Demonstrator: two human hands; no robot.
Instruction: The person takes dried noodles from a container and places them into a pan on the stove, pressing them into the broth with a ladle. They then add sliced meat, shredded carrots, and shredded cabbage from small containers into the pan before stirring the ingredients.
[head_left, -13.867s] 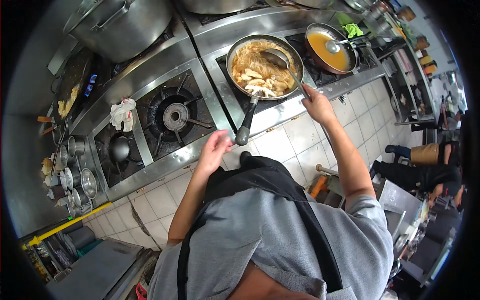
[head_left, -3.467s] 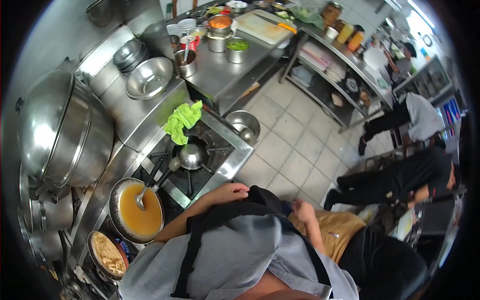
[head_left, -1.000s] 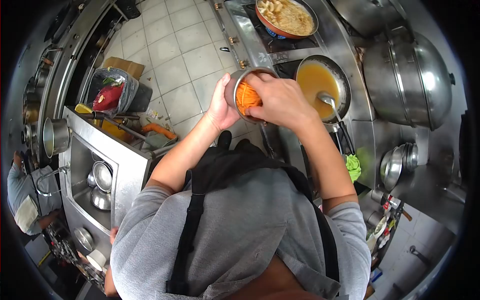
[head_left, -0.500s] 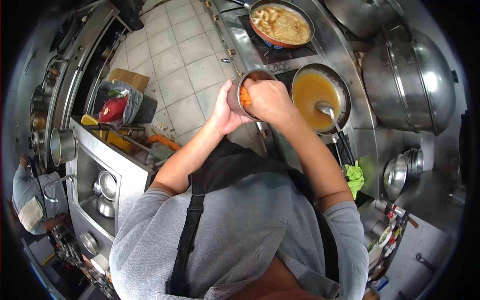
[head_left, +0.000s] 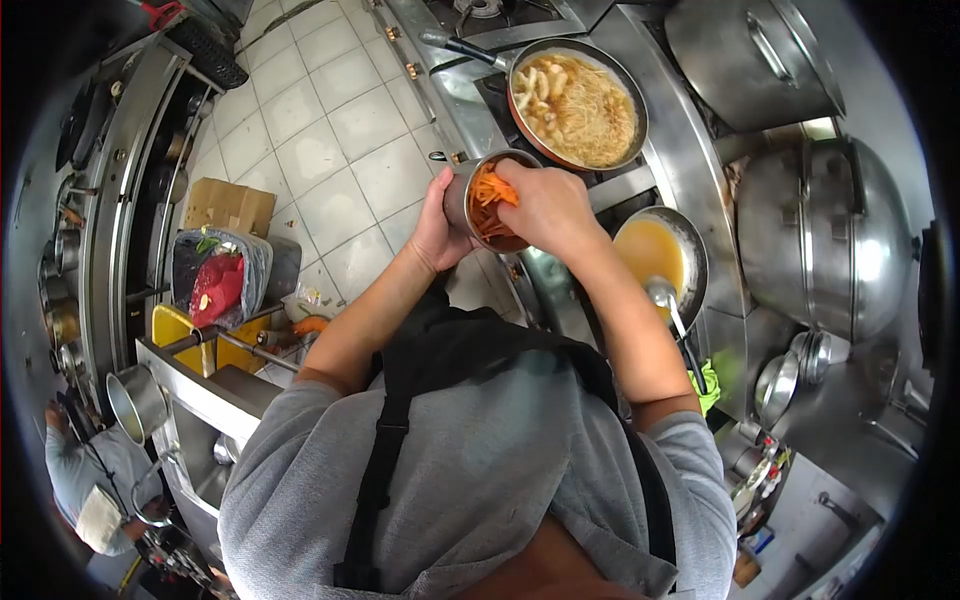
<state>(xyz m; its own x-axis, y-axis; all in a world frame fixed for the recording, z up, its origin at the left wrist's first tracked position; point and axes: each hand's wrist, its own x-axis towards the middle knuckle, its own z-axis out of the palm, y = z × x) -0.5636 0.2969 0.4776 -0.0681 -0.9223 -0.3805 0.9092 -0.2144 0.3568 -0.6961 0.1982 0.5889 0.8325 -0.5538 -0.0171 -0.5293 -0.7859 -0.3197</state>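
Observation:
My left hand is wrapped around the side of a metal canister, tilted so that its mouth faces right. Inside it lie shredded carrots. The fingers of my right hand are closed on some carrot shreds at the canister's mouth; the fingertips are partly hidden. Just beyond, a frying pan on the stove holds noodles and pale pieces in brown liquid. Beside my right forearm, a second pan contains orange-brown broth with a ladle resting in it.
Large metal pots line the right side of the stove. A lined bin and a cardboard box stand on the tiled floor at left. A sink counter is nearby. Another person works at far left.
My body and both hands have turned toward the noodle pan, which now appears closer. My right hand has drawn back slightly from inside the canister, and more carrot shreds show.

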